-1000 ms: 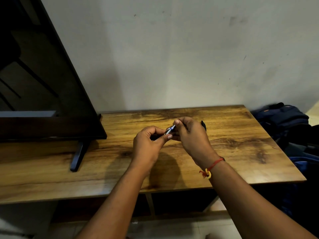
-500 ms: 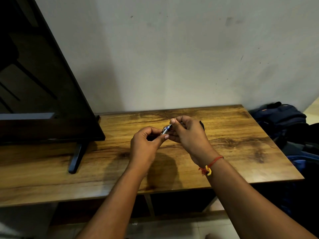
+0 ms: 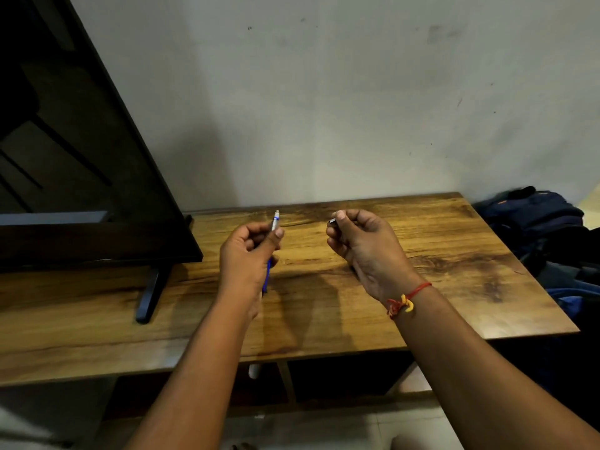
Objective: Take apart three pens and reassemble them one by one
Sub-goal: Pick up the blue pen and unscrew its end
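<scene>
My left hand [image 3: 248, 254] grips a blue pen [image 3: 275, 221] above the wooden table [image 3: 438, 254]. The pen's silver-white end sticks up past my thumb, and its blue body shows below my palm. My right hand [image 3: 360, 243], with a red thread on its wrist, is apart from the left and pinches a small dark pen part [image 3: 332, 221] between thumb and forefinger. The rest of that part is hidden by my fingers. No other pens show on the table.
A large black TV [image 3: 81, 157] on a slanted foot [image 3: 149, 295] fills the left side of the table. A grey wall stands right behind the table. Dark blue bags [image 3: 535, 222] lie off the table's right edge.
My hands were together on the pen. They have pulled apart: the left keeps the pen body, the right has come away to the right with a small dark part.
</scene>
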